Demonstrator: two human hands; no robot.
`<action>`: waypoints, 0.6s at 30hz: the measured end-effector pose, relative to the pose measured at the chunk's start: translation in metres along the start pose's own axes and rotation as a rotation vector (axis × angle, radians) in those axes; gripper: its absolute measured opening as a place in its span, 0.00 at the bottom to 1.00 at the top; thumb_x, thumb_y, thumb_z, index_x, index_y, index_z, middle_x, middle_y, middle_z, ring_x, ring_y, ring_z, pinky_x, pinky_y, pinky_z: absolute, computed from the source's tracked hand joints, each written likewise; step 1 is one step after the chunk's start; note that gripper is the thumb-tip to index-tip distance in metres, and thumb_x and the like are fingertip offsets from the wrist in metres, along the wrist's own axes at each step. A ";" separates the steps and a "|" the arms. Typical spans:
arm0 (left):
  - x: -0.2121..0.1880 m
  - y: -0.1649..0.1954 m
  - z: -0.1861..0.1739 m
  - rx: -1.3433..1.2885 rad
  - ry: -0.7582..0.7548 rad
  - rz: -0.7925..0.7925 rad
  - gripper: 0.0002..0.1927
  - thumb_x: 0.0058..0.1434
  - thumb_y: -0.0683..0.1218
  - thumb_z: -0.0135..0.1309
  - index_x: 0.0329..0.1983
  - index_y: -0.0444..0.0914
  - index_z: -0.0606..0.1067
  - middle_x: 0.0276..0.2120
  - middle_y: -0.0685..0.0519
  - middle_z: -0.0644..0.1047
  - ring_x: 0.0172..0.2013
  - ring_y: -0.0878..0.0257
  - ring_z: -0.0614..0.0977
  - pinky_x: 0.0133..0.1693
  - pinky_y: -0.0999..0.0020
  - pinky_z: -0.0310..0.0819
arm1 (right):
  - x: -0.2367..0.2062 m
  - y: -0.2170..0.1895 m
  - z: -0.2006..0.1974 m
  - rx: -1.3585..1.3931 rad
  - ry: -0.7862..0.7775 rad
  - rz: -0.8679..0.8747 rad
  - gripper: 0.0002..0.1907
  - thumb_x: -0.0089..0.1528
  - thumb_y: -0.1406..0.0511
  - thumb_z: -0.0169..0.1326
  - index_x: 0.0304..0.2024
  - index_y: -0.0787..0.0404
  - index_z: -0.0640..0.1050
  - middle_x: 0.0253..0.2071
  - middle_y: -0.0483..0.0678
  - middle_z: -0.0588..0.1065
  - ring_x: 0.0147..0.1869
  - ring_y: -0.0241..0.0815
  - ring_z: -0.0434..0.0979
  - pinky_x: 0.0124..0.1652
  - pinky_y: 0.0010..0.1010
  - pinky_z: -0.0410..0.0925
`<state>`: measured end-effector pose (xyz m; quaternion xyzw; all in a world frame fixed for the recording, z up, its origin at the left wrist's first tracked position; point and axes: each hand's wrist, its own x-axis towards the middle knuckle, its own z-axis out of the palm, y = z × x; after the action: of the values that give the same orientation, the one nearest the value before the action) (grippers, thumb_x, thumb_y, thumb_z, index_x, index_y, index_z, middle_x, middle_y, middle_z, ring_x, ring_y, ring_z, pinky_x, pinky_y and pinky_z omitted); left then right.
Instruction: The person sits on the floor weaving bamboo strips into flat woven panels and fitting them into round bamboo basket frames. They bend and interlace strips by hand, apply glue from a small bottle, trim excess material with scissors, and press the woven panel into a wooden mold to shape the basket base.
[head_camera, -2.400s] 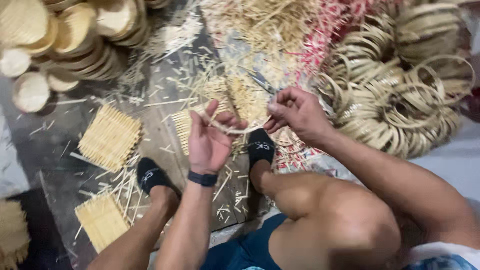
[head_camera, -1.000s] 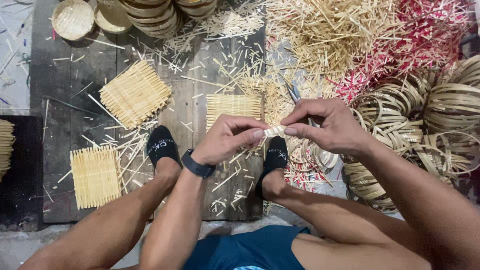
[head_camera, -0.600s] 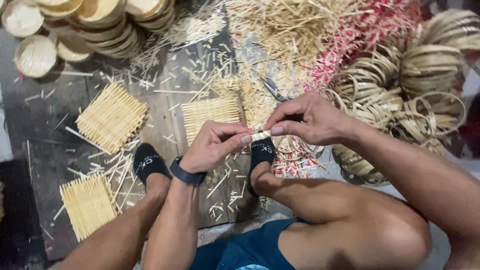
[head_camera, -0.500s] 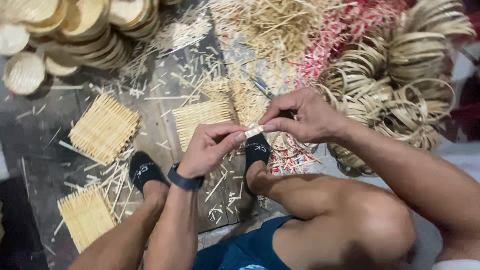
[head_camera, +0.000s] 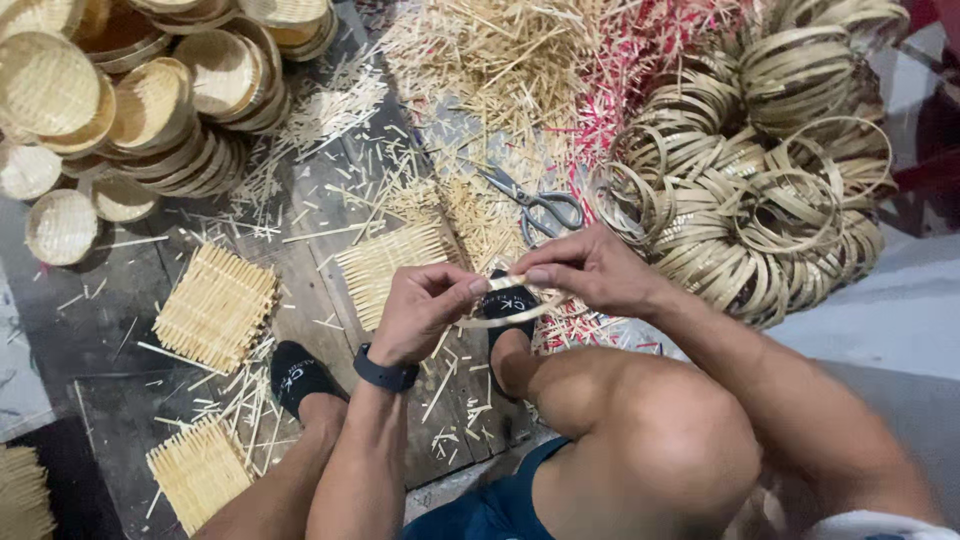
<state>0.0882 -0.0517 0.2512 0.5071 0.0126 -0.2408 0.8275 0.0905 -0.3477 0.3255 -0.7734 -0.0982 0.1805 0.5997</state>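
Observation:
Both my hands hold a thin pale bamboo strip (head_camera: 512, 308) bent into a loop above my feet. My left hand (head_camera: 425, 310), with a dark watch on the wrist, pinches the strip's left part. My right hand (head_camera: 590, 272) pinches it from the right, fingertips nearly touching those of the left. The loop curves down between them over my right foot in a black sock (head_camera: 508, 305). My other black-socked foot (head_camera: 297, 375) rests on the wooden board (head_camera: 310, 290).
Scissors (head_camera: 535, 205) lie just beyond my hands. Several woven square mats (head_camera: 215, 305) lie on the board. Stacked round baskets (head_camera: 150, 95) fill the top left, a heap of bamboo rings (head_camera: 770, 190) the right, loose splints (head_camera: 500, 60) the top middle.
The camera view shifted around while my hands stayed together on the strip. The strip now shows as a curved loop hanging between my fingers.

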 end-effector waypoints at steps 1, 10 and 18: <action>-0.002 0.010 -0.017 -0.156 0.079 0.019 0.06 0.67 0.41 0.61 0.35 0.37 0.78 0.23 0.59 0.72 0.23 0.70 0.68 0.27 0.73 0.61 | -0.002 -0.001 -0.007 -0.035 0.048 -0.040 0.09 0.67 0.67 0.56 0.36 0.65 0.84 0.51 0.48 0.83 0.57 0.36 0.80 0.54 0.31 0.72; 0.014 0.018 -0.037 -0.421 0.228 0.120 0.10 0.67 0.45 0.53 0.44 0.33 0.76 0.32 0.56 0.75 0.31 0.67 0.69 0.34 0.72 0.65 | -0.013 0.071 -0.025 0.007 0.568 -0.009 0.18 0.73 0.60 0.51 0.58 0.68 0.75 0.49 0.52 0.79 0.52 0.38 0.78 0.55 0.30 0.71; 0.143 0.175 -0.095 -0.493 0.095 0.654 0.17 0.78 0.53 0.56 0.55 0.35 0.73 0.49 0.46 0.74 0.51 0.53 0.74 0.63 0.48 0.66 | -0.029 0.152 0.009 0.117 0.635 0.521 0.17 0.69 0.60 0.52 0.53 0.64 0.80 0.41 0.52 0.82 0.42 0.39 0.81 0.43 0.30 0.73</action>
<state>0.3076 0.0377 0.3128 0.2816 -0.0541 0.0688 0.9555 0.0500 -0.3900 0.1823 -0.7542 0.3010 0.0839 0.5775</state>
